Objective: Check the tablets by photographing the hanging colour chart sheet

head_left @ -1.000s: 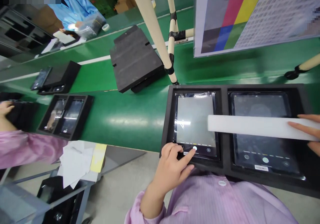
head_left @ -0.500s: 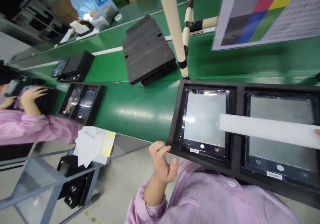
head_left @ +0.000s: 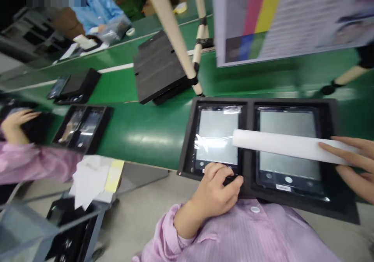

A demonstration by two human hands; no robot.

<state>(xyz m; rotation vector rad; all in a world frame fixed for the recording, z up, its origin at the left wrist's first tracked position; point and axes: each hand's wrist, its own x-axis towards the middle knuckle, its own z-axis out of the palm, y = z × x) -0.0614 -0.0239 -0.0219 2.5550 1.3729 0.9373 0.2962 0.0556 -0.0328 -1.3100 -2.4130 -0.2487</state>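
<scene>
A black two-compartment tray (head_left: 250, 153) lies in front of me, with a lit tablet in each compartment. My left hand (head_left: 216, 192) is at the lower edge of the left tablet (head_left: 218, 133), its fingers curled over that edge and the thumb close by; the exact contact is hidden. Across the tray lies a white foam strip (head_left: 274, 143), its left end over the left tablet and its length over the right tablet (head_left: 304, 172). The right end of the strip is between the fingers of my right hand (head_left: 353, 160).
Beyond the tray stand a pale pipe post (head_left: 172, 32) and a hanging colour chart sheet (head_left: 248, 24). Stacked black trays (head_left: 160, 67) sit on the green bench (head_left: 146, 129). Papers (head_left: 90, 180) lie on a cart at left. A co-worker's hand (head_left: 19, 122) is further left.
My left hand has moved right, from the tray's left corner onto the left tablet's lower edge. My right hand has come into view with the foam strip. The view has shifted.
</scene>
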